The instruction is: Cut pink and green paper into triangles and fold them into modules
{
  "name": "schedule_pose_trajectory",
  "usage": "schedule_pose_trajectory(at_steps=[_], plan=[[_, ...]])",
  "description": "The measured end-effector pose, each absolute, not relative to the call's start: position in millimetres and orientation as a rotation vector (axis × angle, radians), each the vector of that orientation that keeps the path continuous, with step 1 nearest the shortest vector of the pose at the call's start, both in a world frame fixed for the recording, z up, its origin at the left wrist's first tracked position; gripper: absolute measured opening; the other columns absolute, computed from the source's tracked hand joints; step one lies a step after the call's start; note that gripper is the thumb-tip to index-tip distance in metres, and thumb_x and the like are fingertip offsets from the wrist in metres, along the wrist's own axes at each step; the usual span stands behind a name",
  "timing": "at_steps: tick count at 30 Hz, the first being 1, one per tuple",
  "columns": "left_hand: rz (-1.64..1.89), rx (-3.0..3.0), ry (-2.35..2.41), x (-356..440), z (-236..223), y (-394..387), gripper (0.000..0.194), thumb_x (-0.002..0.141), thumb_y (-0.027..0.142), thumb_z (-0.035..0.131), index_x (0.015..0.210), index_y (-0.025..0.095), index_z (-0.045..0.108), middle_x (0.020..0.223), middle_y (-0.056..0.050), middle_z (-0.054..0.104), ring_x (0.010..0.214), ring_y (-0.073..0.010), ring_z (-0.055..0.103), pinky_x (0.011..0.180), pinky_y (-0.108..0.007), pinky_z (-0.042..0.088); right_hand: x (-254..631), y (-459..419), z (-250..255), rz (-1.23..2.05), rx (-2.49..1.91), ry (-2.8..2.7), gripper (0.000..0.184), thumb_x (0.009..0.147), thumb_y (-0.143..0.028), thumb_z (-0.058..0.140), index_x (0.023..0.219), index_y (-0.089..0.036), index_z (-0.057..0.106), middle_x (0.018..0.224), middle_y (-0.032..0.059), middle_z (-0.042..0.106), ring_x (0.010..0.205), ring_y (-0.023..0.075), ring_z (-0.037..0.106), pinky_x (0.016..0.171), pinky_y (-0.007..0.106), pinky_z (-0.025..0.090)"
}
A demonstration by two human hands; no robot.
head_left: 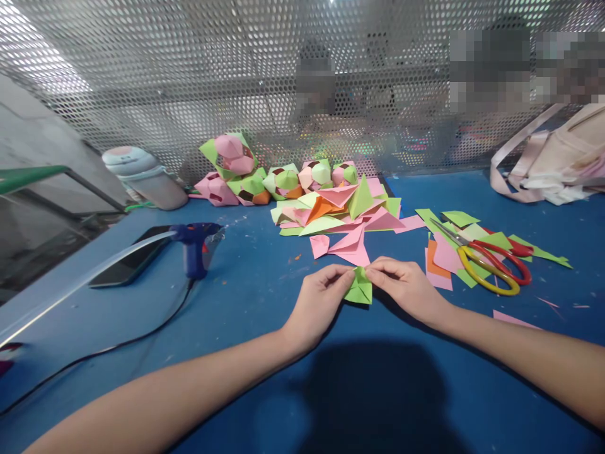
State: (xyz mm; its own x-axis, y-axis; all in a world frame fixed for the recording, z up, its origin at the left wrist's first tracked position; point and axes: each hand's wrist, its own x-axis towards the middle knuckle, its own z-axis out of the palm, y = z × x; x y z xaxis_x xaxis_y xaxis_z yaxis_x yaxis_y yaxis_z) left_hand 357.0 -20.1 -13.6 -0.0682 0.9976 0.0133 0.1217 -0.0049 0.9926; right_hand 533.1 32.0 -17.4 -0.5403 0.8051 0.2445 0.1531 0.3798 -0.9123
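A small square of green paper with crease lines is held over the middle of the blue table. My left hand pinches its left upper edge between thumb and fingers. At its upper right corner, my right hand has thumb and forefinger closed on the paper. Just beyond my hands lie a folded pink paper piece and a smaller pink one. Behind these is a loose pile of folded pink, green and orange papers.
Scissors with red and yellow handles lie on paper scraps at the right. On the left are a blue glue gun with cord, a phone and a bottle. Folded paper balls line the perforated metal screen; a bag sits far right.
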Motion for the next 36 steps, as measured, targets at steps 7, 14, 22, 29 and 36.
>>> schedule_pose_trajectory(at_steps=[7, 14, 22, 29, 36], plan=[[1.208, 1.289, 1.337, 356.4, -13.7, -19.9, 0.025, 0.084, 0.037, 0.063, 0.094, 0.017, 0.074, 0.089, -0.005, 0.073, 0.083, -0.0177, 0.064, 0.077, -0.028, 0.050, 532.6, 32.1, -16.3, 1.153, -0.829, -1.961, 0.019, 0.091, -0.033, 0.056, 0.091, -0.023, 0.072, 0.085, 0.0001, 0.068, 0.079, 0.0148, 0.061, 0.074, 0.028, 0.048], [1.204, 1.310, 1.352, 357.7, -11.6, -20.0, 0.022, 0.084, 0.034, 0.063, 0.092, 0.017, 0.074, 0.087, -0.004, 0.073, 0.082, -0.0174, 0.065, 0.077, -0.028, 0.050, 532.5, 31.9, -16.1, 1.137, -0.877, -1.950, 0.017, 0.091, -0.030, 0.057, 0.082, -0.021, 0.069, 0.080, -0.0015, 0.067, 0.076, 0.0136, 0.061, 0.071, 0.026, 0.047], [1.188, 1.306, 1.324, 358.3, -11.4, -21.2, 0.021, 0.086, 0.034, 0.063, 0.095, 0.018, 0.074, 0.085, -0.002, 0.072, 0.081, -0.0154, 0.063, 0.074, -0.025, 0.049, 531.8, 30.8, -17.1, 1.106, -0.891, -1.936, 0.018, 0.090, -0.030, 0.057, 0.078, -0.020, 0.067, 0.076, -0.0019, 0.065, 0.071, 0.0128, 0.059, 0.067, 0.026, 0.046], [1.176, 1.272, 1.299, 358.9, -11.4, -21.5, 0.020, 0.084, 0.033, 0.065, 0.088, 0.016, 0.074, 0.080, -0.002, 0.071, 0.075, -0.0141, 0.061, 0.071, -0.024, 0.047, 530.7, 28.7, -15.6, 1.042, -0.876, -1.932, 0.015, 0.085, -0.019, 0.060, 0.072, -0.020, 0.067, 0.072, -0.0027, 0.062, 0.067, 0.0112, 0.056, 0.064, 0.025, 0.042], [1.173, 1.231, 1.253, 357.9, -14.6, -21.4, 0.017, 0.083, 0.032, 0.066, 0.080, 0.016, 0.072, 0.077, -0.001, 0.069, 0.072, -0.0118, 0.058, 0.067, -0.021, 0.045, 530.0, 27.4, -17.2, 1.061, -0.828, -1.913, 0.016, 0.083, -0.016, 0.061, 0.067, -0.018, 0.065, 0.071, -0.0023, 0.060, 0.065, 0.0108, 0.054, 0.062, 0.025, 0.042]])
